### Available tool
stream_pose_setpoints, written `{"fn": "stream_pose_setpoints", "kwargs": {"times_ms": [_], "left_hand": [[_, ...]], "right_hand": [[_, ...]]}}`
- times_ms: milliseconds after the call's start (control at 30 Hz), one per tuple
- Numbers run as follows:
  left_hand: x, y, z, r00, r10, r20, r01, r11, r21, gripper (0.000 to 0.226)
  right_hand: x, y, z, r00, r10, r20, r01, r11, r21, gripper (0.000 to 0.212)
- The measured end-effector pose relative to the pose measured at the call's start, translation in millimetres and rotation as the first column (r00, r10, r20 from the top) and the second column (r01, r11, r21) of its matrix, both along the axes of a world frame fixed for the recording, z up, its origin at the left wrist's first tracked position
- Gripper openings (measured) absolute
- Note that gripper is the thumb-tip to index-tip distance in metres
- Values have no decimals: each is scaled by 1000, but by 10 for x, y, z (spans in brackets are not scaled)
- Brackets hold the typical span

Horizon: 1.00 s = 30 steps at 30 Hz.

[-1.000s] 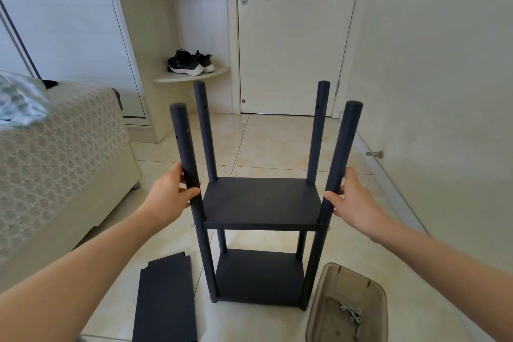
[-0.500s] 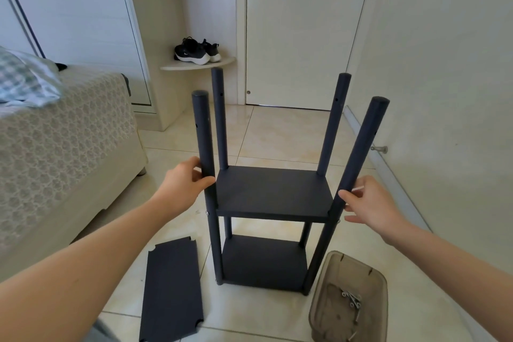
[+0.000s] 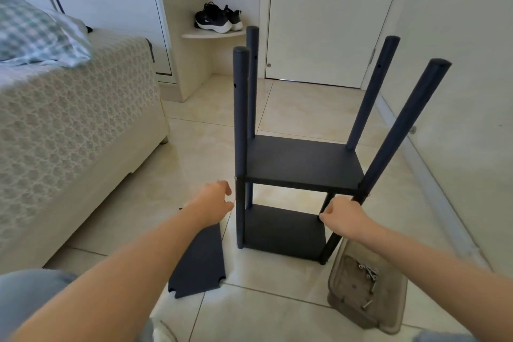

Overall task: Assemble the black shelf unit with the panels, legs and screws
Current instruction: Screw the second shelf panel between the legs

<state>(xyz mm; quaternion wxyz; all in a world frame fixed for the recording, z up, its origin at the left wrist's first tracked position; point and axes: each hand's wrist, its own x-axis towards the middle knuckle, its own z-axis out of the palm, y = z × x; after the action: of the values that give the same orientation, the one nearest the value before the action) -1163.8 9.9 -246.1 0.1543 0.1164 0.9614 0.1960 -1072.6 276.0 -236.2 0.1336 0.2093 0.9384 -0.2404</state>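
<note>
The black shelf unit [image 3: 302,164] stands upright on the tiled floor, with two panels fixed between four round legs that rise well above the upper panel. My left hand [image 3: 213,203] hovers just left of the near left leg [image 3: 240,125], fingers apart, touching nothing. My right hand [image 3: 340,215] is curled around the near right leg [image 3: 399,130] just below the upper panel. A loose black panel [image 3: 201,264] lies flat on the floor under my left forearm. Several silver screws [image 3: 367,273] lie in a clear brown tray.
The brown plastic tray [image 3: 388,311] sits on the floor at the shelf's near right corner. A bed [image 3: 69,125] with a checked pillow fills the left side. A wall runs along the right, a closed door [image 3: 324,16] stands behind, and black shoes [image 3: 216,19] rest on a corner shelf.
My left hand let go of the near left leg and dropped lower beside it. My right hand slid down the near right leg to below the upper panel. The view tilted downward.
</note>
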Motion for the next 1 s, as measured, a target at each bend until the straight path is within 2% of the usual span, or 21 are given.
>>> {"fn": "stream_pose_setpoints", "kwargs": {"times_ms": [200, 400, 533, 633, 700, 767, 900, 1000], "left_hand": [[217, -198, -736, 991, 63, 119, -60, 998, -29, 25], [258, -573, -1299, 961, 162, 224, -133, 981, -138, 19], [229, -821, -1623, 931, 243, 274, -195, 962, -190, 18], [212, -911, -1844, 898, 286, 334, -237, 955, -180, 13], [219, -935, -1973, 873, 306, 380, -263, 951, -161, 19], [233, -945, -2108, 844, 346, 409, -312, 938, -150, 32], [225, -1015, -2279, 796, 464, 389, -445, 884, -143, 51], [212, -1115, -2414, 745, 518, 419, -536, 840, -86, 58]], "right_hand": [[-154, -417, -516, 981, 144, 130, -140, 989, -42, 34], [-366, -916, -1120, 929, 270, 253, -246, 961, -124, 36], [-592, -1236, -1446, 909, 298, 291, -248, 948, -198, 15], [-776, -1436, -1659, 903, 301, 306, -236, 944, -231, 16], [-860, -1540, -1821, 903, 279, 326, -210, 950, -230, 17], [-912, -1611, -1975, 891, 255, 374, -175, 956, -235, 27], [-915, -1737, -2157, 855, 214, 471, -69, 949, -307, 34], [-912, -1792, -2289, 836, 168, 522, 27, 938, -344, 40]]}}
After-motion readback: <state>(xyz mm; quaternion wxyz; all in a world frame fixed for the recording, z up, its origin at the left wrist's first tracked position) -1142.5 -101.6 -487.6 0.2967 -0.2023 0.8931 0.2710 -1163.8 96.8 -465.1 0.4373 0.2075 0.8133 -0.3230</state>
